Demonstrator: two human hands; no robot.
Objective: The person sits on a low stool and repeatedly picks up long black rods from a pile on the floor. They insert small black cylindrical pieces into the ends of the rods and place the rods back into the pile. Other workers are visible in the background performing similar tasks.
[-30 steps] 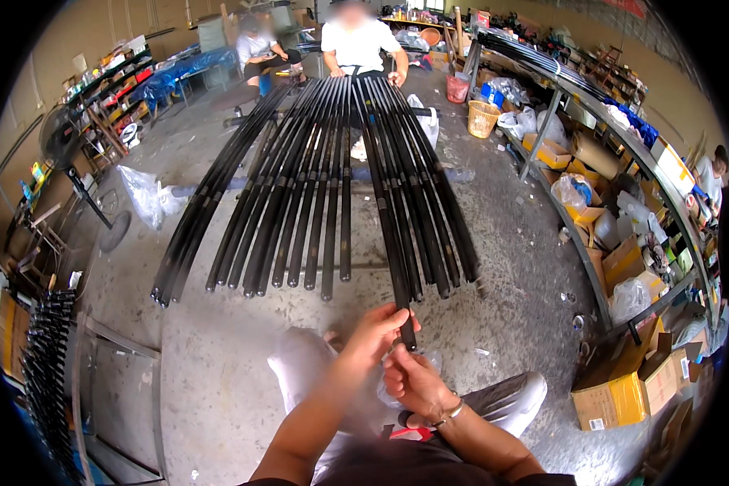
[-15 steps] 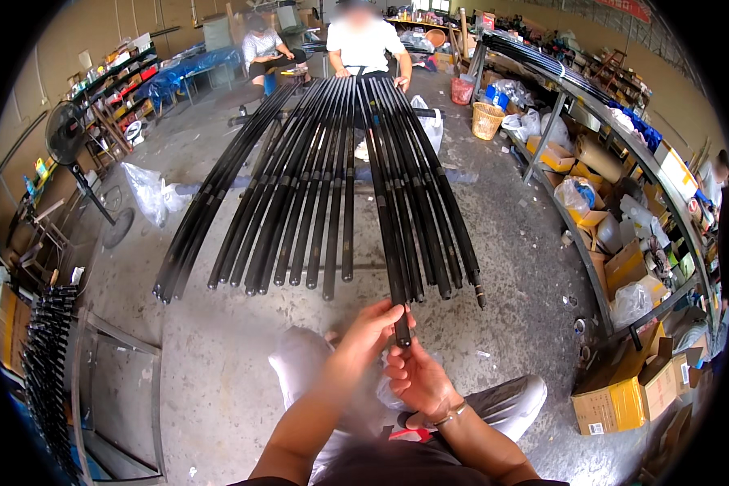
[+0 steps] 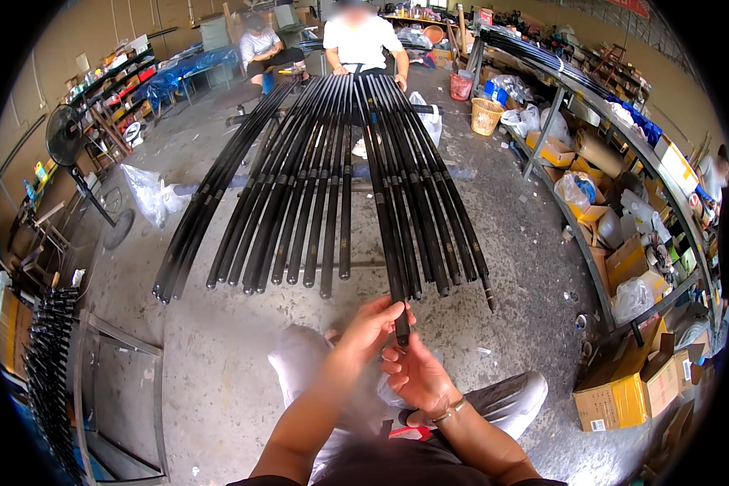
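My left hand (image 3: 373, 320) is wrapped round a black pole (image 3: 395, 279) close to its near end, which sticks out toward me past the rest. Just under that end, my right hand (image 3: 419, 373) has its fingers curled and its thumb by the tip. Anything small between those fingers is too hidden to make out. Several more black poles (image 3: 280, 219) lie side by side, fanning toward me on both sides of a gap. The rightmost pole (image 3: 484, 279) shows a thinner tip with light rings.
A person (image 3: 363, 44) in white stands at the poles' far end, hands on them; another person (image 3: 269, 53) sits behind. A standing fan (image 3: 66, 134) and metal frame (image 3: 121, 405) are at left. Right are a loaded rack (image 3: 571, 89) and cardboard boxes (image 3: 616, 393).
The rightmost pole's tip has shifted slightly right and toward me. Several other poles have moved a little left. My hands stay at nearly the same place on the pole.
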